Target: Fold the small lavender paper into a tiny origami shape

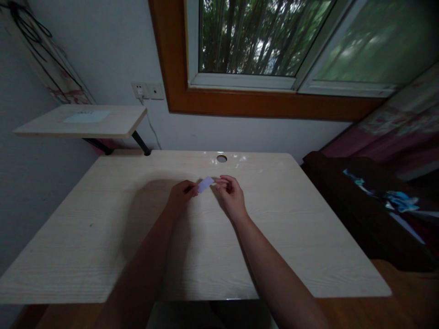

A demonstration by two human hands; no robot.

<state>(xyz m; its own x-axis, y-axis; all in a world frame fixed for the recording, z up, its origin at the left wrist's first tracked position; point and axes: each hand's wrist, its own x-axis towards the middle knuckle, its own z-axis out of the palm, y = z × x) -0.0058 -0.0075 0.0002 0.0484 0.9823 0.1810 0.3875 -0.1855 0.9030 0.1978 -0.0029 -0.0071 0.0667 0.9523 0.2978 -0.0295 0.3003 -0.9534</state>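
A small pale-purple piece of paper (206, 184) is stretched between my two hands, a little above the wooden desk (288, 237). My left hand (181, 195) pinches its left end between thumb and fingers. At the other end, my right hand (231, 193) has its thumb and fingertips closed on the upper right corner. The paper is tilted, its right side higher in the view. Any print on it is too small to make out.
A raised shelf (120, 130) with a pale sheet (87, 117) on it stands at the back left. The desk has a round cable hole (222, 158) near its back edge. Wall sockets (147, 90) and a window (250, 41) are behind; a dark covered surface (346, 201) stands right.
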